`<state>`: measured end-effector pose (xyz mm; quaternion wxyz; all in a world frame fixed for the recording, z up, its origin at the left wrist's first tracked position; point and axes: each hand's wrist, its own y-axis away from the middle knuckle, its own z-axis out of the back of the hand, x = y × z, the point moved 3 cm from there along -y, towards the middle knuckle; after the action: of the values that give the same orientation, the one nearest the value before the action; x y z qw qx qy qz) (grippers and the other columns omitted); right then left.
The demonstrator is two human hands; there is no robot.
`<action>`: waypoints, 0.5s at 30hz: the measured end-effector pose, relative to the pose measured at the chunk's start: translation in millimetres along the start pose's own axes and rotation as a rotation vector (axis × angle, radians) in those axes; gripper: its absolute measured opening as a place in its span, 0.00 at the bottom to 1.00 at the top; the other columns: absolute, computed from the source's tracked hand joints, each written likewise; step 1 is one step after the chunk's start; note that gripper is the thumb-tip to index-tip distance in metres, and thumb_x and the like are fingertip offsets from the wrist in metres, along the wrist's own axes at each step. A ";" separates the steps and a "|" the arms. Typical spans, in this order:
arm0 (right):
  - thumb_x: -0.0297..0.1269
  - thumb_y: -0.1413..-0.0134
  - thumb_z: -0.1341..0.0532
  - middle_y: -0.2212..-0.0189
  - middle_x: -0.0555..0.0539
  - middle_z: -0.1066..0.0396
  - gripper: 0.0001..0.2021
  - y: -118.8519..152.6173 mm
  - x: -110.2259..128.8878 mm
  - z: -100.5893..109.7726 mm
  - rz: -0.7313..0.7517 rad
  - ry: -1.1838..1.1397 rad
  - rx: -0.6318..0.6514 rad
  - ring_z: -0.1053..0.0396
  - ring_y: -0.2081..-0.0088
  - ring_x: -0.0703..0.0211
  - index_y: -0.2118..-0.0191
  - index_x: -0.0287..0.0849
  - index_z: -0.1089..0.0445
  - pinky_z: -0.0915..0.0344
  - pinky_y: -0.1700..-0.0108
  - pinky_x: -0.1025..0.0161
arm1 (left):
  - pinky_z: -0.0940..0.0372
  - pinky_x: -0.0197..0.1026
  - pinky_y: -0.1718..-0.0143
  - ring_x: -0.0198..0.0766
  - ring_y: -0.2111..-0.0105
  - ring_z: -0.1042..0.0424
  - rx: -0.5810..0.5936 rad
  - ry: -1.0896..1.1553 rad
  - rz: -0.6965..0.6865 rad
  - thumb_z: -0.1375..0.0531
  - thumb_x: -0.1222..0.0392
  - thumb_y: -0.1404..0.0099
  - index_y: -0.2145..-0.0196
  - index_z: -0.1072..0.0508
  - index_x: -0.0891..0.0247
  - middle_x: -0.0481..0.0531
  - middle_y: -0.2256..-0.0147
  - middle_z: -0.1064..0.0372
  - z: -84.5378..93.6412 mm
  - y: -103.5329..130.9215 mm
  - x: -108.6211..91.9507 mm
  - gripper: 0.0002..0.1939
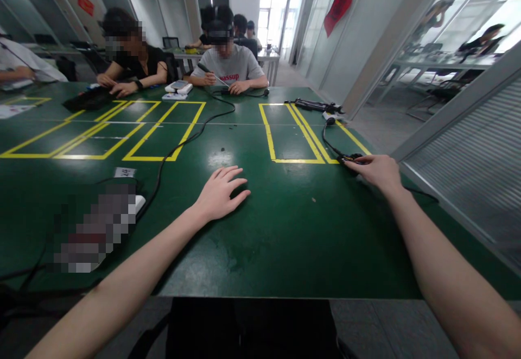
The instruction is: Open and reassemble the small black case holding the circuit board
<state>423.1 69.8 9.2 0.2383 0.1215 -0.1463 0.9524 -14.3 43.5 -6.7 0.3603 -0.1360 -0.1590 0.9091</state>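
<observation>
- Two bare hands were in play, and the left hand (222,193) was released, palm down, fingers loosely spread on the green table (260,250).
- Over on the right, the right hand (376,173) had a grip! Thumb and fingers pinched one black piece (353,158), right by the near edge of the yellow tape (299,161); the fingers hid part of it, so its shape was hard to make out.
- One thin cord (330,144) curved from that piece to a dark round end (330,121), beside one white block (334,115).
- Just beyond lay one black folded stand (315,105).
- Two yellow frames sat on that side, the outer one partly covered.
- One long cable (195,135) snaked across the left half, past one small card (125,172) and one pixelated object (101,223), only its white edge clear.
- Three people lined the far side: one in grey (228,65), one in black (148,65), and one white sleeve (30,63), cut off by the picture's left edge.
</observation>
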 end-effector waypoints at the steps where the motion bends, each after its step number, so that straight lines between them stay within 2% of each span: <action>1: 0.48 0.46 0.30 0.70 0.40 0.21 0.14 0.6 0.8 0.1 -0.005 0.002 0.005 0.23 0.62 0.40 0.61 0.42 0.18 0.31 0.65 0.54 | 0.38 0.61 0.35 0.52 0.36 0.33 0.001 0.007 0.001 0.43 0.48 0.25 0.49 0.21 0.61 0.61 0.39 0.29 -0.2 0.0 0.6 0.18; 4: 0.48 0.46 0.30 0.70 0.40 0.21 0.15 2.6 3.5 2.8 -0.012 -0.031 -0.012 0.23 0.61 0.39 0.61 0.41 0.18 0.30 0.63 0.54 | 0.36 0.60 0.36 0.50 0.37 0.32 -0.001 0.023 0.010 0.43 0.49 0.25 0.50 0.20 0.60 0.60 0.39 0.28 -0.3 0.2 3.0 0.17; 11: 0.46 0.46 0.31 0.64 0.38 0.22 0.19 5.8 -1.3 13.8 -0.099 -0.078 -0.198 0.25 0.58 0.41 0.54 0.37 0.20 0.31 0.58 0.53 | 0.34 0.58 0.38 0.51 0.39 0.30 0.045 0.065 -0.009 0.45 0.49 0.24 0.48 0.21 0.62 0.61 0.41 0.27 -1.3 0.8 1.4 0.19; 15: 0.47 0.42 0.34 0.58 0.33 0.27 0.16 4.5 -12.6 3.0 -0.101 -0.063 -0.120 0.27 0.57 0.40 0.59 0.37 0.21 0.33 0.59 0.52 | 0.32 0.56 0.39 0.49 0.40 0.29 0.050 0.073 -0.030 0.44 0.49 0.25 0.48 0.21 0.61 0.59 0.41 0.27 -2.9 0.6 -0.3 0.19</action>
<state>432.1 59.7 7.2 0.2882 0.1443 -0.2041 0.9244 -13.4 43.4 -9.6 0.3827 -0.1574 -0.1252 0.9017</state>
